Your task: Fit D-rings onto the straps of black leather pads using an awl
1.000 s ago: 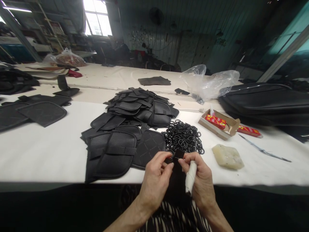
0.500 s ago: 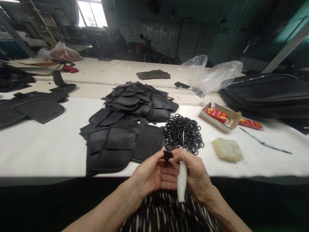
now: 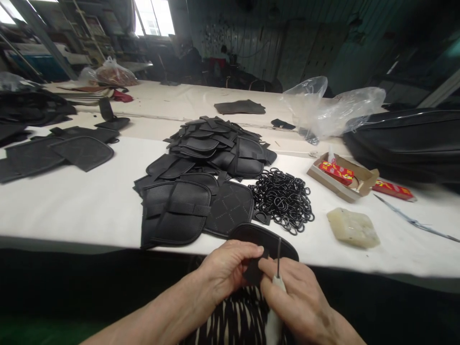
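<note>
Left hand (image 3: pixel 228 268), as the head camera shows it, pinches a black strap (image 3: pixel 253 270) between thumb and fingers, near the table's front edge. The right hand (image 3: pixel 294 290) is clamped round a white-handled awl (image 3: pixel 275 314), its metal spike pointing to twelve o'clock, while its fingertips meet the strap. Just past the hands, towards twelve, a rounded black flap (image 3: pixel 264 237) lies over the edge of the white table (image 3: pixel 118 206); whether it joins the strap cannot be told. Taking the hands as the dial's centre, a heap of black rings (image 3: pixel 287 199) sits near one o'clock, a yellowish block (image 3: pixel 352 227) at two, and a pile of black pouches (image 3: pixel 215 148) at eleven.
</note>
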Demonstrator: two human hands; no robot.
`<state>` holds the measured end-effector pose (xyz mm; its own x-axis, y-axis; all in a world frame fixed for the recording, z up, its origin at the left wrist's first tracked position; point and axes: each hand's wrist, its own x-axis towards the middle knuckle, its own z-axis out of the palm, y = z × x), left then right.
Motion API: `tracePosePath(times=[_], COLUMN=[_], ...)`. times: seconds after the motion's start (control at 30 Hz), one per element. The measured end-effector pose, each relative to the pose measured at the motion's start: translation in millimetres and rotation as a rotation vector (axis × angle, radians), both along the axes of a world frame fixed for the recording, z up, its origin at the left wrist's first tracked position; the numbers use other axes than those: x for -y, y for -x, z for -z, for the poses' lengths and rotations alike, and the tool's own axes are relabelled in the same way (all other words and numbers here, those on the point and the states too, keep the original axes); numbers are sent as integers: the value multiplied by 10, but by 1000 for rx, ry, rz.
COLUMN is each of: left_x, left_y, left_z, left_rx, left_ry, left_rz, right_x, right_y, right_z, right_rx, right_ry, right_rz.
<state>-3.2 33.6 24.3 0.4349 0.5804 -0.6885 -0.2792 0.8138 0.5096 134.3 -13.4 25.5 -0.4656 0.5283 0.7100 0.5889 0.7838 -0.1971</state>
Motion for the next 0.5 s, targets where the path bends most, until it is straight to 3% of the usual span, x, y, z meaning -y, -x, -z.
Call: tracePosePath(times=[0.1,0.2,0.37,0.5], left_x=[25,72,165,254], left_y=[-13,-16,-37,-70], left_z=[-66,-64,88,197], left_rx=[31,5,55,55], left_ry=[-60,-45,-143,-193], left_rz=[-38,-157,-274,-362], right_x=[13,49,123,142], right_y=[6,37,117,155], right_z=[2,64,250,271], right_rx=[-38,-109,-337,-409], right_ry=[31,113,244,428], right_rz=[50,83,230,352])
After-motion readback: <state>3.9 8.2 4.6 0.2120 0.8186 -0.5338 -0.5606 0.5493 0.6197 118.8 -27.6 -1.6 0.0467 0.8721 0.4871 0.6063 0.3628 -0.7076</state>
